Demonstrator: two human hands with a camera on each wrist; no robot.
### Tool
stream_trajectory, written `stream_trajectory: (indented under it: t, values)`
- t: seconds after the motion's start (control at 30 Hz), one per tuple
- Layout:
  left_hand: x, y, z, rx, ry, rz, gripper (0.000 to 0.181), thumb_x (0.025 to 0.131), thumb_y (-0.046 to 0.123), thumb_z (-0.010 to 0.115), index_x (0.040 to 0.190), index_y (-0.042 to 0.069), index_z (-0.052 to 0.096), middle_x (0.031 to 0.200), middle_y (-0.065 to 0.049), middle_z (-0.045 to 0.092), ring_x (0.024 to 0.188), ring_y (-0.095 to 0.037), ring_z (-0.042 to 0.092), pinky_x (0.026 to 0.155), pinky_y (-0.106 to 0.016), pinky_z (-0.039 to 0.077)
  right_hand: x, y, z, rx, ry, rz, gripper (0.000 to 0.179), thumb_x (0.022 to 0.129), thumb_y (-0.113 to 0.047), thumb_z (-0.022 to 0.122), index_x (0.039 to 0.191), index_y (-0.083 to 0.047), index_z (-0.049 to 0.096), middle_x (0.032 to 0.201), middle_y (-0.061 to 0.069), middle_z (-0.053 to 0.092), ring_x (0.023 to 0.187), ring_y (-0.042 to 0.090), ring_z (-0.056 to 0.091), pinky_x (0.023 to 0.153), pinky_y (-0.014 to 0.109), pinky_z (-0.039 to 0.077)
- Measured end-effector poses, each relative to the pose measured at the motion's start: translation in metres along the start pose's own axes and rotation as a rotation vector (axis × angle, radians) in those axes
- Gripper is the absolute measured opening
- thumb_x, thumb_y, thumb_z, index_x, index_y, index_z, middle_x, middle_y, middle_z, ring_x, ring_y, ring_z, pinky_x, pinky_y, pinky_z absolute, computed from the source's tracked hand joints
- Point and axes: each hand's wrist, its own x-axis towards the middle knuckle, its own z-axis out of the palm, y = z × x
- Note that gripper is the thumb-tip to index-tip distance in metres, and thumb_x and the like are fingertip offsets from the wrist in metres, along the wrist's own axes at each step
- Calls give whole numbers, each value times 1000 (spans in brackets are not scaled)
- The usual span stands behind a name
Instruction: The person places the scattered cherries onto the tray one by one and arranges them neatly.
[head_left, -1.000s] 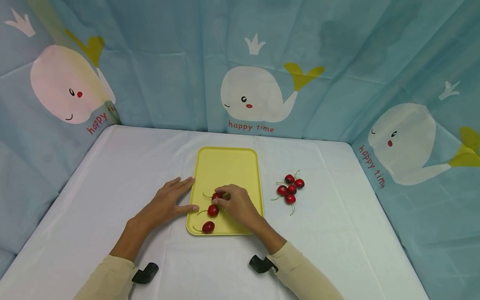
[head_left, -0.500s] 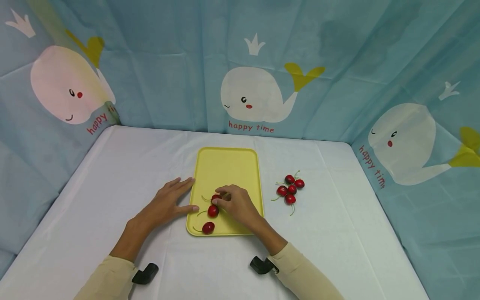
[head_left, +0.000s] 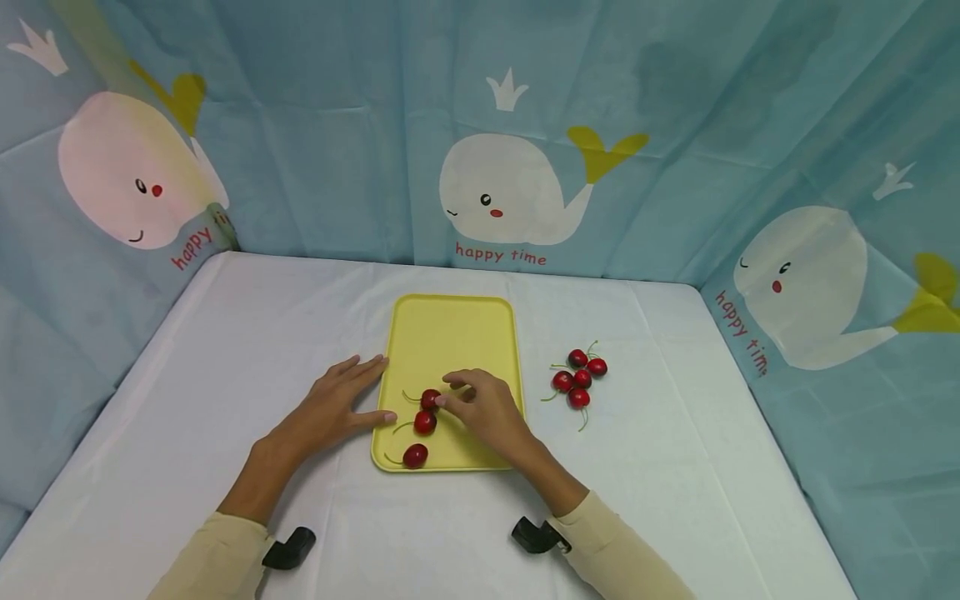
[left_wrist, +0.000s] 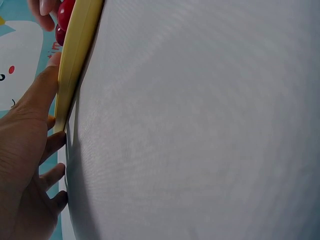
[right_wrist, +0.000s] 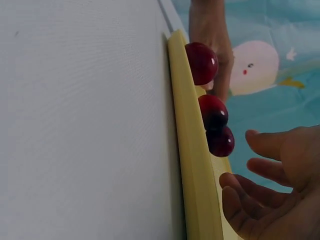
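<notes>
Three red cherries with green stems lie in a column along the left part of a yellow tray [head_left: 453,333]. The far cherry [head_left: 430,400] sits close against the middle cherry [head_left: 424,422], and the near cherry [head_left: 416,456] lies by the tray's lower left corner. My right hand [head_left: 491,412] is just right of the far cherry, fingers loosely bent; the right wrist view shows a gap between the thumb [right_wrist: 270,145] and the cherries. My left hand [head_left: 333,404] rests with spread fingers at the tray's left edge, its thumb over the rim.
Several more cherries [head_left: 581,379] lie clustered on the white tablecloth [head_left: 652,433] right of the tray. A blue curtain [head_left: 337,167] with printed whales stands behind and at both sides of the table. A black wrist camera [head_left: 536,535] sticks out at the right cuff.
My right hand has let go of the far cherry and drawn slightly to the right. That cherry stays beside the middle one. My left hand has not moved.
</notes>
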Motion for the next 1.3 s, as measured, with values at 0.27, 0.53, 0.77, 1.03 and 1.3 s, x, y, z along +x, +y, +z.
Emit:
stream_trajectory:
  t: [0.27,0.53,0.77,1.03,1.3]
  values:
    - [-1,2,-2,-2,6,9,97,91,66,74,166,17,38,171,-10,39,159,-44,23,122,-74,24,-10,8,-16,53,30,10,37,98,-26,79,129,-8,74,118,7,74,100,20,73,79,28,62]
    - [-1,2,-1,-3,6,4,97,90,67,74,166,17,38,171,-10,39,159,-44,23,122,-75,24,-18,18,-33,18,94,12,34,95,-22,82,126,-8,76,116,8,75,96,18,73,75,28,61]
    - [1,0,0,-7,14,21,97,90,66,75,166,15,39,170,-11,40,158,-45,24,122,-75,23,-26,25,-50,0,147,62,34,93,-21,84,124,-9,77,117,8,76,95,18,72,72,26,59]
    - [2,-2,2,2,20,30,98,90,67,74,166,15,39,170,-10,40,158,-45,25,122,-75,24,-37,39,-72,-15,203,121,33,91,-19,85,123,-10,78,116,8,76,94,18,72,72,27,58]
    - [2,-1,1,6,22,25,98,90,66,75,166,16,39,170,-10,40,158,-45,25,122,-75,24,-45,51,-91,-75,243,108,35,92,-19,85,124,-7,77,116,9,73,92,19,68,75,24,56]
